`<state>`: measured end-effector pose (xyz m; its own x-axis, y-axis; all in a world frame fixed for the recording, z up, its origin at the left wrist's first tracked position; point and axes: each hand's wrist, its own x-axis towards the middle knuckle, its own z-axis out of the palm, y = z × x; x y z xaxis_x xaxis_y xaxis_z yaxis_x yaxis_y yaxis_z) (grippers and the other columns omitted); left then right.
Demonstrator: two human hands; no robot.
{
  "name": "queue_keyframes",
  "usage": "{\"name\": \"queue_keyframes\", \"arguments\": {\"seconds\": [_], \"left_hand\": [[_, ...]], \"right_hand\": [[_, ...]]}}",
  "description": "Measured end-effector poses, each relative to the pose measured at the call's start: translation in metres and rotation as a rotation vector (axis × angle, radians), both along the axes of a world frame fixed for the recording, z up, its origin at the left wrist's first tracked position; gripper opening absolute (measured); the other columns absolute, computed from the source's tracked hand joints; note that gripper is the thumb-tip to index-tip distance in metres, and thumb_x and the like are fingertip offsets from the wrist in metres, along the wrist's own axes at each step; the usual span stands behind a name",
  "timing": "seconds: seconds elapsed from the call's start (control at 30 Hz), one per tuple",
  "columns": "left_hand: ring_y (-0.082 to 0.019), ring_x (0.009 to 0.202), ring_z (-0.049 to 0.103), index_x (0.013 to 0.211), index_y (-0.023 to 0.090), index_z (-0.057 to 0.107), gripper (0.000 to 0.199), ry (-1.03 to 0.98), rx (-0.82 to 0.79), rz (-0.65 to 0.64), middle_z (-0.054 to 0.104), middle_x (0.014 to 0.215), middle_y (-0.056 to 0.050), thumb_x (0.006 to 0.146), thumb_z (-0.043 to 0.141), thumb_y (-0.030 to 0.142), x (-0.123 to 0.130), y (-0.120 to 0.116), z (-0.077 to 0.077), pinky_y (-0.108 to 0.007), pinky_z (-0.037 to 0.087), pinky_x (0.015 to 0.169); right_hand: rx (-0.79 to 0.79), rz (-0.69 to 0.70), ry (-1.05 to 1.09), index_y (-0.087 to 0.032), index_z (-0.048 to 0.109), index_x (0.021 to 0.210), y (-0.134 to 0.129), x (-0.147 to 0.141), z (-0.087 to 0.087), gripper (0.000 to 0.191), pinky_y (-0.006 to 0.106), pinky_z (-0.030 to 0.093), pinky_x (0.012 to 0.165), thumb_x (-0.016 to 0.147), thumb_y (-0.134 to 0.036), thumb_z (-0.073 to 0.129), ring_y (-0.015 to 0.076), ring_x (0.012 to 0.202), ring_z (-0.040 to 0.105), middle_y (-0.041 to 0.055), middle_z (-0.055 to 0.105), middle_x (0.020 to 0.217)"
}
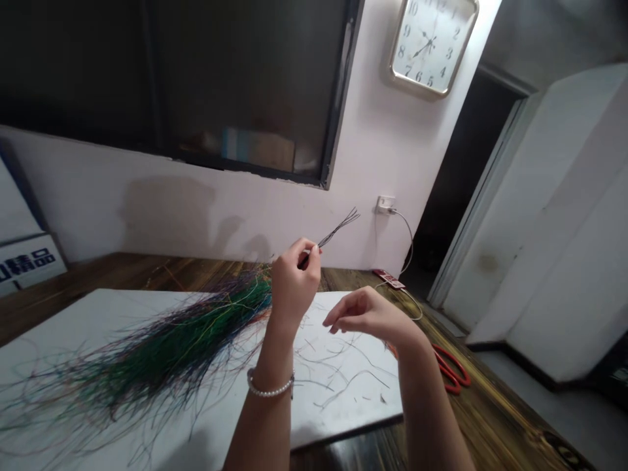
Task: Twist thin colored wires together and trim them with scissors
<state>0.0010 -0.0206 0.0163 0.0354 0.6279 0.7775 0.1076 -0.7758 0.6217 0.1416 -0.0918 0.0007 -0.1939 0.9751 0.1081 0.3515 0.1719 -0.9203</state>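
My left hand (296,278), a beaded bracelet (271,392) on its wrist, is raised over the white board and closed round a small bundle of thin black wires (338,229). The wires' loose ends fan out up and to the right. Lower and to the right, my right hand (370,313) hangs over the board with its fingers bent and the tips close together; anything between them is too small to make out. Left of my hands lies a big heap of thin coloured wires (186,333), mostly green, dark blue and purple. Loose wire pieces (338,373) are scattered beneath my right hand.
The white board (353,418) lies on a dark wooden table (495,399). Red-handled scissors (451,369) lie right of my right forearm. A white cable (412,245) runs from a wall socket (385,205) to the table's back, near a red and white item (390,279).
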Motion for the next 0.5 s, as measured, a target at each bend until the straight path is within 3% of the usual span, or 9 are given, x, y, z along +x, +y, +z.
{"name": "queue_keyframes", "arguments": {"seconds": [0.1,0.2,0.37,0.5], "left_hand": [[-0.009,0.045,0.031,0.069,0.018,0.055,0.018,-0.014,-0.016,0.013,0.035,0.049,0.005,0.085,0.048,0.024,0.001,-0.002,0.0,-0.023,0.023,0.044],[-0.009,0.044,0.03,0.069,0.018,0.056,0.018,-0.002,-0.039,0.014,0.033,0.048,0.006,0.085,0.049,0.025,0.001,-0.003,0.001,-0.023,0.022,0.043],[-0.008,0.043,0.028,0.07,0.018,0.058,0.018,0.008,-0.066,-0.033,0.032,0.047,0.006,0.084,0.05,0.026,0.005,-0.005,0.001,-0.023,0.021,0.041],[-0.008,0.043,0.029,0.072,0.018,0.06,0.019,0.026,-0.086,-0.114,0.034,0.047,0.006,0.085,0.051,0.027,0.015,-0.011,0.001,-0.023,0.022,0.041]], "right_hand": [[0.048,0.068,0.115,-0.012,0.07,0.074,-0.007,-0.016,0.008,0.014,0.022,0.047,0.057,0.067,-0.009,0.058,0.0111,0.063,0.062,0.0036,0.068,0.067],[0.125,0.015,0.13,-0.013,0.069,0.075,-0.011,-0.022,0.009,0.017,0.02,0.045,0.053,0.068,-0.006,0.055,0.0088,0.059,0.058,0.0021,0.066,0.067],[0.263,-0.142,0.049,-0.015,0.072,0.087,-0.02,-0.012,0.01,0.021,0.02,0.045,0.053,0.077,-0.011,0.054,0.0088,0.06,0.056,0.0021,0.063,0.069],[0.317,-0.13,0.024,-0.016,0.072,0.094,-0.034,0.004,0.014,0.02,0.022,0.046,0.055,0.082,-0.017,0.055,0.0093,0.061,0.055,0.0031,0.064,0.072]]}}
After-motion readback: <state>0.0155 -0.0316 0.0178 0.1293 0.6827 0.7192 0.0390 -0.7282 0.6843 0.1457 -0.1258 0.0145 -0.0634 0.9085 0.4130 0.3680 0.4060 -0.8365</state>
